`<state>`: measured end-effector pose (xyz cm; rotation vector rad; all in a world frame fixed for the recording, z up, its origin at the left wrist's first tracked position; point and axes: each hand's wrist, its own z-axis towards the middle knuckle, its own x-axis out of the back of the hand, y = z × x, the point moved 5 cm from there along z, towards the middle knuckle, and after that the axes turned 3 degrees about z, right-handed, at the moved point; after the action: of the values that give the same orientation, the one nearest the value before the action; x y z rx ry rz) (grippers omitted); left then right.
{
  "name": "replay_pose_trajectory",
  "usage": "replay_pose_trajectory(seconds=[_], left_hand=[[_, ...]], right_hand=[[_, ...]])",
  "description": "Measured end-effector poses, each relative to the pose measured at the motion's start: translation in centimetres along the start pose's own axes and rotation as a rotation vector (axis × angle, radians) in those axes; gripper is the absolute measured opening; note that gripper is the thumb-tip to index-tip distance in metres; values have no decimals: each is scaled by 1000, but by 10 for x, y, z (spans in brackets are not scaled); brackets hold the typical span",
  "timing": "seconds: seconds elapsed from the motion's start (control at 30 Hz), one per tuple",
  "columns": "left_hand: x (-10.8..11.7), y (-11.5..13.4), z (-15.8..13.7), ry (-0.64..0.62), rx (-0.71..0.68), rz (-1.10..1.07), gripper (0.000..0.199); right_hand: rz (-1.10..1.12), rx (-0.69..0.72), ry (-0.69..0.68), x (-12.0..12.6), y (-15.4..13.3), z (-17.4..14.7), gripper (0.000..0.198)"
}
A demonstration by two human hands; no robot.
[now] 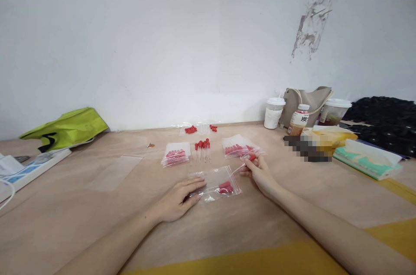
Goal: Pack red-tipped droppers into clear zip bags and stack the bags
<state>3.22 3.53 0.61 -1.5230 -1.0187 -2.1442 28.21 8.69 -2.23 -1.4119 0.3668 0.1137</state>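
Observation:
A clear zip bag (pixel 211 179) lies flat on the table with two red-bulbed droppers (pixel 225 186) inside, bulbs toward its right end. My left hand (pixel 182 197) rests on the bag's left end, fingers stretched out and thumb apart. Pinched in my right hand (pixel 258 171) is another dropper (pixel 249 158), held by its red bulb, its clear tube pointing down-left toward the bag's right end. Several loose droppers (pixel 203 145) lie in a row beyond the bag. Stacks of filled bags lie on either side, a left stack (pixel 176 154) and a right stack (pixel 238 145).
Near the wall is clear packaging with red bulbs (pixel 190 129). An empty-looking bag (pixel 118 173) lies left. A power strip (pixel 39 168) and yellow-green bag (pixel 68 127) are far left. Cups, a bottle (pixel 298 119), a grey bag (pixel 308 100) and tissues (pixel 367 158) stand right.

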Motion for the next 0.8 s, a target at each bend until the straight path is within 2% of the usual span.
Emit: replay_pose_trajectory(seconds=[0.1,0.17,0.23,0.33,0.43,0.6,0.8], left_hand=[[2,1,-2,23,34,-9,49],[3,3,-2,32,29,-23,52],[4,4,-2,33,19,-30,53],[3,2,-2,27,21,-19,51],[2,0,-2,29,29,0,50],[1,0,-2,50,14,13,48],[-1,-2,-2,45,27,15,46]], right_hand=[[41,-127,-153,-11,3,-8,32],[-45,-146,-253,-16,1,-11,29],[-204,-82,-342,-18,-2,-12,28],[-456,133,-455,-22,-7,-11,24],[-526,232,-493,-27,-5,-10,22],[-511,182,-476,-35,1,-7,21],[-540,137,-668,-42,-2,-13,26]])
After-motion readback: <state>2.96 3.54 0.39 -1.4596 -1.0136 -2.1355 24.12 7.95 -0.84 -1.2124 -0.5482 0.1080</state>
